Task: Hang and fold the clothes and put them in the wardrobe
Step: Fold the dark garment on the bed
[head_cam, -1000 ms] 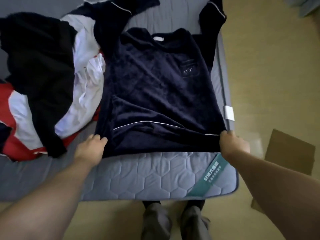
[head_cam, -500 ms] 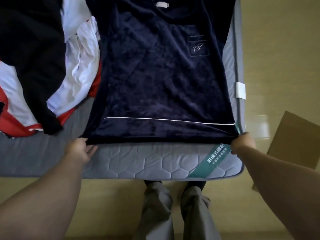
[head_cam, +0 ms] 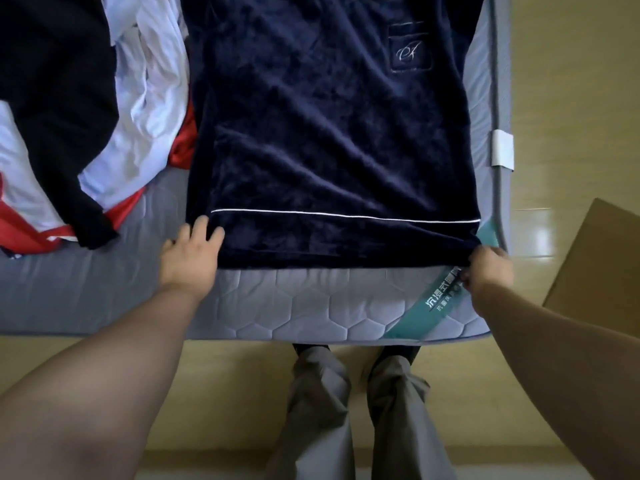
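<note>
Navy velvet top (head_cam: 329, 133) lies flat on grey quilted mattress (head_cam: 294, 306). L hand (head_cam: 188, 261) fingers spread on hem's left corner; R hand (head_cam: 490, 268) fingers clamped on rt corner. Glossy tan floor (head_cam: 571, 81), brown cardboard sheet (head_cam: 599, 265) at rt.

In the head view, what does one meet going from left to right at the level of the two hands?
black sleeve → left hand → navy top → right hand → cardboard piece
</note>
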### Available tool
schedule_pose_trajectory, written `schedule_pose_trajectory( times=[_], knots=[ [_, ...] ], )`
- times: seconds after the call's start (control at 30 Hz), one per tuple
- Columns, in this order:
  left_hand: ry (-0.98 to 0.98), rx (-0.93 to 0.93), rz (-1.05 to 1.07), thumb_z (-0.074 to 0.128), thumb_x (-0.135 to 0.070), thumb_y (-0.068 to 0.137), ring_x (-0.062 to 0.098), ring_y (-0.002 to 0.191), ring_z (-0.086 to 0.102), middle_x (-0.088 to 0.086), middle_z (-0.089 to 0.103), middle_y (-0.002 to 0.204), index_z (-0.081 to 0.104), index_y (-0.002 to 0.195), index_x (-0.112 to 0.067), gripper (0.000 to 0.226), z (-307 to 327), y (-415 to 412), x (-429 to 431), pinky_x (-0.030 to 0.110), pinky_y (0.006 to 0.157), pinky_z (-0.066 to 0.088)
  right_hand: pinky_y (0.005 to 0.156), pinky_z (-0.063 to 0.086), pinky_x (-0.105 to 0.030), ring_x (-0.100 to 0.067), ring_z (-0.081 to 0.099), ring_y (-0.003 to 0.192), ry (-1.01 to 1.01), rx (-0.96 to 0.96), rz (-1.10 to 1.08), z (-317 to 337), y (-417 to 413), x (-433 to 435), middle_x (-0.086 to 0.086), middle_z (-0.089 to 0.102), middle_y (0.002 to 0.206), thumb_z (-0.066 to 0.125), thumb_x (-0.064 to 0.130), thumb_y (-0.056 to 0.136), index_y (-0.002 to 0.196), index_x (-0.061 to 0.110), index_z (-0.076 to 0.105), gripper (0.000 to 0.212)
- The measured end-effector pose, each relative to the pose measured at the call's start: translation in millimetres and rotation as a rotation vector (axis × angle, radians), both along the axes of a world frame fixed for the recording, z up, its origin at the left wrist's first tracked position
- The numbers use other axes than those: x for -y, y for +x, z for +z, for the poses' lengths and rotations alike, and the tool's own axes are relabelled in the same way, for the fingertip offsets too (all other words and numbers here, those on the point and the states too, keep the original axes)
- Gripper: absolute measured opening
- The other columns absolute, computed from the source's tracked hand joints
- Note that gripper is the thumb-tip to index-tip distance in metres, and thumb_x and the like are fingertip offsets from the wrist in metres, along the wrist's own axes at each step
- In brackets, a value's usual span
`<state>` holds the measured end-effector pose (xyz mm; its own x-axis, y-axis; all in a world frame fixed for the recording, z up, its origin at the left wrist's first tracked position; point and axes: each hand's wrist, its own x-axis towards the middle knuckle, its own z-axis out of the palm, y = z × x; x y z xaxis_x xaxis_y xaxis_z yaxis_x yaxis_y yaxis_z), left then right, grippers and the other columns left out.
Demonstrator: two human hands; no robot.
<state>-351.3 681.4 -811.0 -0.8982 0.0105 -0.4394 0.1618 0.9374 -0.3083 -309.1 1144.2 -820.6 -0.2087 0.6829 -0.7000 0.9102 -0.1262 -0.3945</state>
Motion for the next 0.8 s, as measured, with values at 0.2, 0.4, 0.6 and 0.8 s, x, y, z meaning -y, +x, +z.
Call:
schedule_pose_trajectory(
  times=[0.2,0.4,0.6,0.8],
  knots=[
    [0.074,0.038,0.209,0.048,0.004,0.088,0.038,0.104,0.053,0.017,0.045,0.115,0.051,0.124,-0.011,0.04,-13.1,-12.0,8.8,0.044,0.075,0.045,0.073,0.057,-0.036,-0.019,0.061,0.07,-0.158,-0.065,-0.285,-4.8,-11.8,5.7,0.0,0.067,0.089,0.07,0.055,0.079,0.096,0.022,0.063,0.037],
    [0.424,-0.37,0.893,0.051,0.012,0.081,0.045,0.102,0.057,0.026,0.054,0.12,0.058,0.101,-0.008,0.029,-22.9,-1.1,22.8,0.043,0.088,0.045,0.08,0.061,-0.039,-0.023,0.07,0.09,-0.203,-0.05,-0.309,-10.9,-11.1,14.7,-0.004,0.069,0.1,0.077,0.027,0.088,0.093,0.016,0.059,0.022],
    [0.869,-0.665,1.731,0.041,0.005,0.09,0.039,0.11,0.061,0.024,0.059,0.125,0.044,0.072,-0.022,0.032,-25.7,-10.2,21.4,0.048,0.096,0.054,0.057,0.056,-0.028,-0.016,0.066,0.074,-0.273,-0.065,-0.245,-10.8,-14.4,19.2,-0.005,0.07,0.1,0.073,0.007,0.087,0.109,0.013,0.064,0.024],
    [1.139,-0.622,1.936,0.028,0.008,0.096,0.037,0.113,0.055,0.023,0.051,0.13,0.048,0.086,-0.014,0.031,-20.5,-14.5,25.0,0.041,0.092,0.056,0.08,0.054,-0.036,-0.023,0.068,0.088,-0.505,-0.165,-0.26,0.3,-20.6,20.0,-0.001,0.074,0.102,0.067,0.041,0.085,0.101,0.027,0.07,0.022]
  ],
)
